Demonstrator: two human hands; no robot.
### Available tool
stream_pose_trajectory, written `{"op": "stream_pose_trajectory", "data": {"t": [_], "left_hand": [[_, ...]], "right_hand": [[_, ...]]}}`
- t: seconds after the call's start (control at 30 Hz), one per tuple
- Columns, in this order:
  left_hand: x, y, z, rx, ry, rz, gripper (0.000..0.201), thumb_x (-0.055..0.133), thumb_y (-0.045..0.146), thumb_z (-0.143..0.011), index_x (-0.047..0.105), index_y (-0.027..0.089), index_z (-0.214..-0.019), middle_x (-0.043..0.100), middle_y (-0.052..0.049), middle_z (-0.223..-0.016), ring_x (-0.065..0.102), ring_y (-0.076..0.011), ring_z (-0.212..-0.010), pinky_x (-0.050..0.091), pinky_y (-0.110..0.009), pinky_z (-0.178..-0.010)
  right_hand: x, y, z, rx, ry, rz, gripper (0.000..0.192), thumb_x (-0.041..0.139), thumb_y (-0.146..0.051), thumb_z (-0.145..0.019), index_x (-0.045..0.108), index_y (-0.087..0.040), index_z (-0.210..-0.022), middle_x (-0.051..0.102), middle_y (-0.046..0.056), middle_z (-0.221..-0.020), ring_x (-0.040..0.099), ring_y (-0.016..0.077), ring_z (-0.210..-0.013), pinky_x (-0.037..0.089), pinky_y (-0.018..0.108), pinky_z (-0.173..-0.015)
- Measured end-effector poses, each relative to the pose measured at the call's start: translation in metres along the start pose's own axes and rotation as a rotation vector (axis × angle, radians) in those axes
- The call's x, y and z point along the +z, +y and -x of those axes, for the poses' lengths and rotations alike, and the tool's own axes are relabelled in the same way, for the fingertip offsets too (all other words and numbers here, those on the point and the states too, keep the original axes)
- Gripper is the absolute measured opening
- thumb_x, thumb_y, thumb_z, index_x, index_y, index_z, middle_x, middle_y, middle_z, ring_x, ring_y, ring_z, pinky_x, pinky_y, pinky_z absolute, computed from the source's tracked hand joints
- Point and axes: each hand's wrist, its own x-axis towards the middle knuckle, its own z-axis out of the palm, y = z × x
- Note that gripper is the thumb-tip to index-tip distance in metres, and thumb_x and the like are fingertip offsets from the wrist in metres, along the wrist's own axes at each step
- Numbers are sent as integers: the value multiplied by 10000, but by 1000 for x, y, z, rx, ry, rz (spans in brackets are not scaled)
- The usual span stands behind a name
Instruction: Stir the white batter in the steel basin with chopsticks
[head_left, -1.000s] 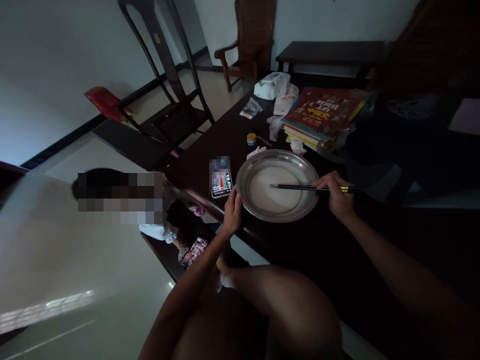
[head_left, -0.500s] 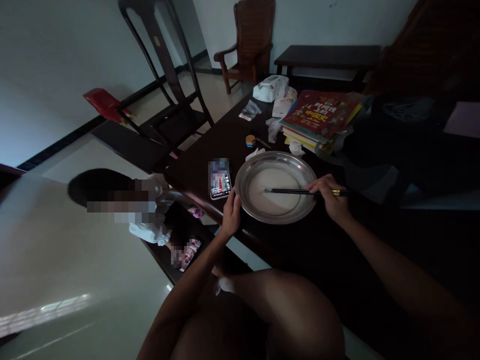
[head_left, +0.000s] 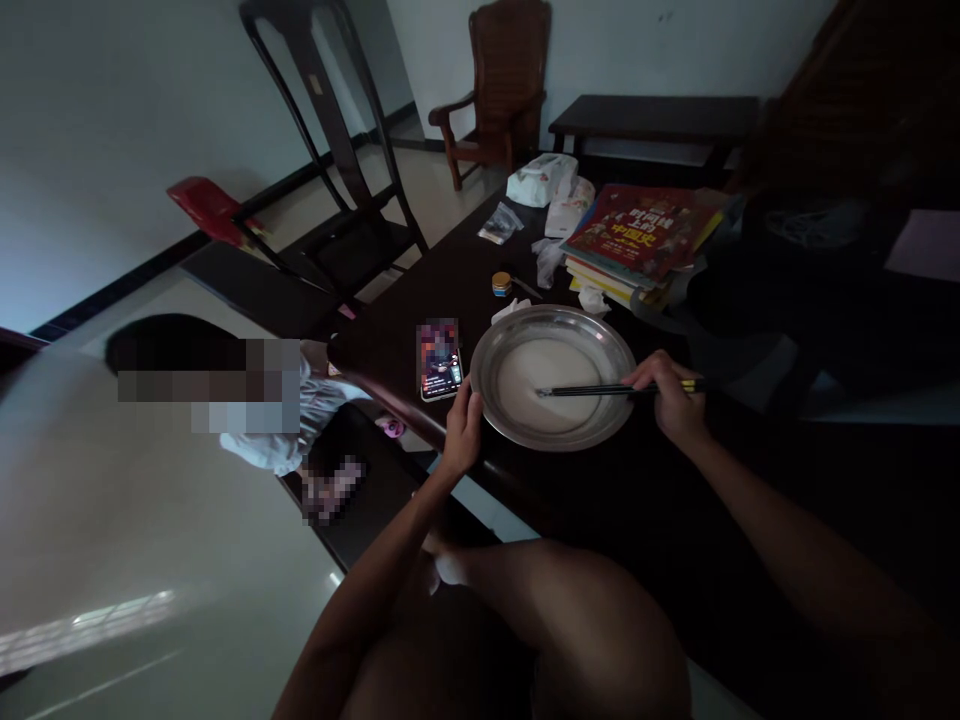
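Note:
A wide metal basin [head_left: 622,345] stands on the dark table, with a whitish, milky mixture [head_left: 555,370] in its bottom. My left hand [head_left: 463,428] grips the basin's near left rim, thumb over the edge. In my right hand [head_left: 671,395], closed at the right rim, is a pair of black chopsticks [head_left: 592,391] with gold bands. They reach almost level across the basin, and their tips touch the mixture left of its middle. Just left of the basin lies a lit phone [head_left: 441,360], beside my left hand.
Behind the basin are crumpled tissues [head_left: 592,299], a small gold-lidded jar [head_left: 502,284], a stack of books [head_left: 641,235] and plastic bags [head_left: 541,180]. Another person [head_left: 262,450] sits at the left by a dark bench [head_left: 375,490]. A tall chair [head_left: 330,110] stands beyond.
The chopstick tips have shifted slightly right and down in the mixture, and my right hand has turned a little. The other person has leaned left. The phone's screen picture has changed.

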Motion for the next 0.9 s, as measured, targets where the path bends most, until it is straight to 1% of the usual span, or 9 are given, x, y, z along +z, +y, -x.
{"op": "stream_pose_trajectory", "data": {"t": [0.1, 0.27, 0.4, 0.47, 0.57, 0.63, 0.73, 0.8, 0.9], "left_hand": [[0, -1, 0, 6, 2, 5, 648, 406, 674, -991, 592, 188, -1377, 655, -130, -1410, 595, -279, -1334, 445, -420, -1152], [0, -2, 0, 14, -5, 5, 664, 405, 682, -986, 589, 178, -1378, 655, -136, -1406, 596, -284, -1331, 446, -428, -1150], [-1, 0, -1, 13, -4, 2, 656, 399, 676, -992, 582, 184, -1385, 655, -129, -1407, 592, -279, -1336, 446, -422, -1151], [-1, 0, -1, 14, -3, 3, 665, 401, 687, -986, 590, 182, -1375, 660, -131, -1401, 598, -281, -1328, 447, -426, -1150], [-1, 0, 0, 12, -3, 3, 671, 406, 697, -979, 601, 181, -1362, 666, -134, -1391, 605, -284, -1320, 450, -432, -1148], [-1, -1, 0, 8, 3, 4, 661, 410, 690, -981, 601, 184, -1362, 664, -133, -1395, 602, -284, -1326, 451, -431, -1148], [-1, -1, 1, 13, 6, 7, 649, 411, 676, -987, 597, 184, -1368, 656, -131, -1408, 592, -282, -1339, 445, -428, -1155], [-1, -1, 1, 16, 1, 6, 643, 409, 669, -991, 598, 183, -1368, 659, -130, -1402, 594, -281, -1335, 444, -430, -1156], [0, 0, 0, 15, 1, 2, 647, 406, 673, -990, 599, 182, -1366, 667, -129, -1390, 600, -280, -1324, 452, -429, -1149]], "right_hand": [[0, 0, 0, -13, -67, 52, 438, 564, -557, -950, 714, -280, -645, 752, 10, -721, 663, 222, -807, 485, 430, -833], [0, 0, 0, 7, 54, 11, 520, 529, -566, -963, 646, -261, -558, 705, 12, -637, 620, 203, -694, 477, 415, -777], [1, -2, 1, 5, -60, 41, 473, 554, -580, -947, 697, -269, -620, 744, 19, -701, 654, 224, -788, 486, 428, -823], [2, -2, 0, 8, -15, 61, 468, 560, -570, -948, 694, -268, -617, 744, 18, -706, 649, 221, -786, 484, 426, -827], [1, -2, 0, 37, 63, -6, 519, 537, -581, -951, 647, -262, -557, 699, 15, -633, 618, 205, -677, 482, 417, -759], [2, -3, 1, 46, 9, -24, 514, 552, -593, -938, 646, -266, -552, 694, 16, -625, 622, 210, -676, 489, 422, -751], [2, -4, 1, 26, -64, 48, 476, 567, -615, -923, 691, -280, -609, 736, 16, -696, 654, 228, -788, 497, 440, -817], [1, -4, 0, 22, -20, 67, 475, 558, -607, -932, 690, -282, -612, 742, 14, -702, 648, 227, -785, 488, 440, -820], [0, -3, 0, 31, 33, 11, 513, 537, -581, -951, 647, -272, -556, 710, 12, -640, 613, 211, -682, 478, 432, -779]]}}
